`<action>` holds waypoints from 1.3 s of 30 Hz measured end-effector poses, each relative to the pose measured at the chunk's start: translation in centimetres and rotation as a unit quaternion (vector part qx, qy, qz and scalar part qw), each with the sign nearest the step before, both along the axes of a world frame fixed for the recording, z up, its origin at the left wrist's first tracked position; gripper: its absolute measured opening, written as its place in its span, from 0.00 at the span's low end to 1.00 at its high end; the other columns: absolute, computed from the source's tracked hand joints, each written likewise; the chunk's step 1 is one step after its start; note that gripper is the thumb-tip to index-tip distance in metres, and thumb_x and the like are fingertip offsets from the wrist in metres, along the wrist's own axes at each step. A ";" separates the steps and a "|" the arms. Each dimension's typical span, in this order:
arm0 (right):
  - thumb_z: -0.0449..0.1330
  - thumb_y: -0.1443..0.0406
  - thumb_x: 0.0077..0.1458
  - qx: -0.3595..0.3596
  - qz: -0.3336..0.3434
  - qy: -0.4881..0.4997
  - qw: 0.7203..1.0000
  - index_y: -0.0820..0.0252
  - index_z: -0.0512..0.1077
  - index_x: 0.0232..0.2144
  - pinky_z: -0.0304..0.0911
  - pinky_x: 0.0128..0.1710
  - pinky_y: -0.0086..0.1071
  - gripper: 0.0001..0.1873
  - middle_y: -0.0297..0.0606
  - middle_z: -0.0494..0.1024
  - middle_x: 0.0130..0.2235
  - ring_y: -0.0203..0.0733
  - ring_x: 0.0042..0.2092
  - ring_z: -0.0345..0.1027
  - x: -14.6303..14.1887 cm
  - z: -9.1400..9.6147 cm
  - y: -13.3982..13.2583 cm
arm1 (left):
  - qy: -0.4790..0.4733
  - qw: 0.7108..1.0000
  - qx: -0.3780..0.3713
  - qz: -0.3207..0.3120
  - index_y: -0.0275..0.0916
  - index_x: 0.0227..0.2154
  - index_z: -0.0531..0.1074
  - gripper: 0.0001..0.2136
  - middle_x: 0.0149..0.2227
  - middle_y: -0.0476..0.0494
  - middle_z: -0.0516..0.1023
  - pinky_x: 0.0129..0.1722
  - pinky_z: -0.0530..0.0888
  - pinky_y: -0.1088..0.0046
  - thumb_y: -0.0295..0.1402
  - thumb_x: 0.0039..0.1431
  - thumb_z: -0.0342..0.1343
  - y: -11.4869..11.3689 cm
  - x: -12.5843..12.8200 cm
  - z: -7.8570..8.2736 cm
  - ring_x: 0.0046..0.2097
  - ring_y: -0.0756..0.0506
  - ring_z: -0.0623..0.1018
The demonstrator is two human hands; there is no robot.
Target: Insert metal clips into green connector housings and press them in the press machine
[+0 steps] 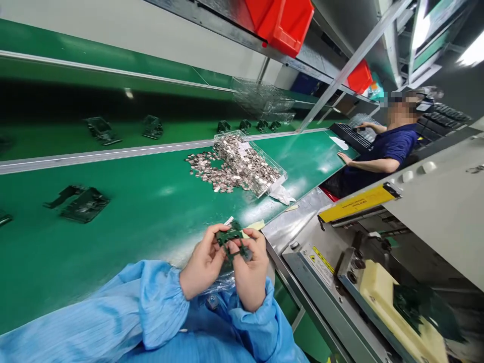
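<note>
My left hand (204,262) and my right hand (249,275) are both closed on a small dark green circuit board (231,238), held just above the near edge of the green table (151,212). Fingertips of both hands pinch the board from either side. Both arms wear light blue sleeves (143,307). Beyond the hands, a clear plastic tray (264,161) holds a heap of small silvery metal parts (234,166), with several spilled onto the table to its left.
Dark plastic holders (81,202) lie on the table at left and on the conveyor belt (102,130) behind. A grey machine with a yellow label (357,202) stands at right. A co-worker in dark blue (381,151) sits further down. Red bins (282,20) hang overhead.
</note>
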State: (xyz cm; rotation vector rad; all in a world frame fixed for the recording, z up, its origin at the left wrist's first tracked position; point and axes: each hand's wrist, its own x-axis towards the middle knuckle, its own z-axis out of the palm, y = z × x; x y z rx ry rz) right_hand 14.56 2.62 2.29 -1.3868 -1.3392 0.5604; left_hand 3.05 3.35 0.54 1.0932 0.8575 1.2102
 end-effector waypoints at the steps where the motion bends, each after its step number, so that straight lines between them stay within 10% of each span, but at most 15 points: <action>1: 0.62 0.62 0.51 -0.001 -0.001 0.001 1.000 0.58 0.73 0.26 0.64 0.47 0.43 0.06 0.43 0.71 0.44 0.49 0.47 0.66 0.1 0.0 -0.1 | 0.003 1.000 0.004 -0.005 0.44 0.49 0.61 0.13 0.42 0.43 0.74 0.40 0.73 0.72 0.33 0.61 0.51 -0.1 0.1 0.1 0.40 0.47 0.76; 10: 0.69 0.51 0.39 -0.110 0.036 0.188 0.975 0.55 0.69 0.39 0.69 0.27 0.38 0.26 0.43 0.76 0.34 0.49 0.31 0.72 4.7 -3.7 1.1 | 0.147 0.982 0.116 -0.028 0.42 0.51 0.64 0.22 0.30 0.46 0.73 0.26 0.74 0.75 0.25 0.52 0.52 0.8 1.0 0.2 0.28 0.48 0.77; 17: 0.70 0.61 0.44 0.019 0.109 0.026 0.993 0.52 0.65 0.56 0.68 0.49 0.46 0.36 0.48 0.67 0.57 0.59 0.56 0.64 8.9 0.7 -4.6 | 0.245 0.939 0.154 -0.187 0.45 0.56 0.60 0.25 0.28 0.48 0.74 0.24 0.72 0.76 0.23 0.54 0.48 -1.0 2.0 6.5 0.26 0.48 0.76; 23: 0.70 0.55 0.44 0.084 -0.078 -0.037 0.993 0.52 0.69 0.52 0.67 0.50 0.50 0.33 0.48 0.73 0.51 0.59 0.52 0.68 17.6 4.0 -14.2 | 0.156 0.874 0.227 -0.400 0.44 0.54 0.68 0.24 0.42 0.42 0.79 0.37 0.76 0.72 0.31 0.53 0.60 1.4 10.2 10.0 0.40 0.43 0.79; 29: 0.68 0.58 0.47 0.170 -0.489 0.011 0.855 0.59 0.61 0.57 0.60 0.55 0.55 0.37 0.51 0.70 0.54 0.55 0.54 0.66 25.6 4.1 -21.6 | 0.123 0.868 0.326 -0.354 0.40 0.50 0.71 0.33 0.56 0.33 0.70 0.59 0.62 0.54 0.36 0.35 0.71 1.8 22.8 10.8 0.59 0.32 0.68; 35: 0.70 0.58 0.43 0.147 -0.463 -0.011 0.874 0.63 0.63 0.54 0.56 0.58 0.53 0.37 0.52 0.70 0.54 0.55 0.56 0.64 29.9 5.1 -20.5 | 0.138 0.874 0.274 -0.377 0.36 0.49 0.71 0.35 0.49 0.31 0.75 0.55 0.66 0.50 0.38 0.33 0.71 0.8 30.9 10.8 0.53 0.31 0.73; 39: 0.69 0.57 0.45 0.120 -0.397 -0.073 0.907 0.63 0.64 0.53 0.63 0.53 0.48 0.35 0.52 0.73 0.51 0.52 0.52 0.68 31.1 6.4 -17.5 | 0.137 0.888 0.233 -0.373 0.33 0.48 0.71 0.27 0.39 0.35 0.78 0.46 0.73 0.56 0.39 0.44 0.66 1.3 31.5 11.3 0.43 0.37 0.77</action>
